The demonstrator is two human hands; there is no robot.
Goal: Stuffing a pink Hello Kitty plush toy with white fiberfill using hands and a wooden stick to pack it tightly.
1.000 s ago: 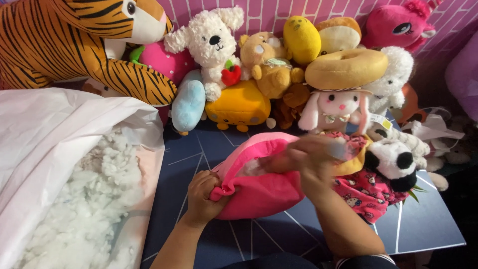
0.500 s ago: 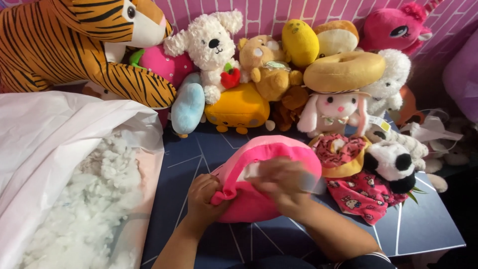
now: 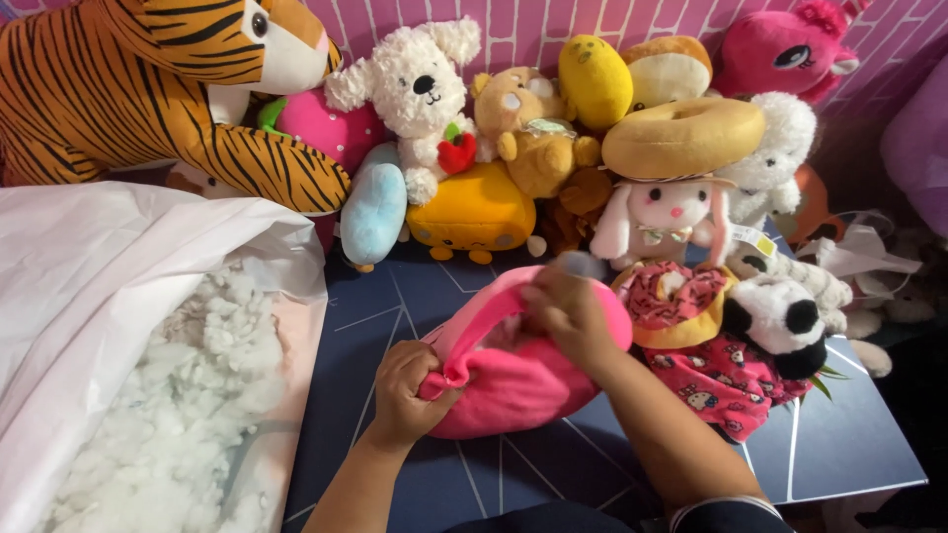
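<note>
Pink plush shell: lying on the dark blue table, just in front of the toy row, opening turned up.
Left hand: fingers clenched on the shell's left rim, pinching the pink fabric.
Right hand: over the opening, fingers curled onto the upper edge, grasping the fabric.
White stuffing: heaped in the open white bag, left of the shell.
Behind: tiger plush, white dog plush, yellow cushion toy, doughnut plush.
Right: panda plush, touching patterned pink cloth.
</note>
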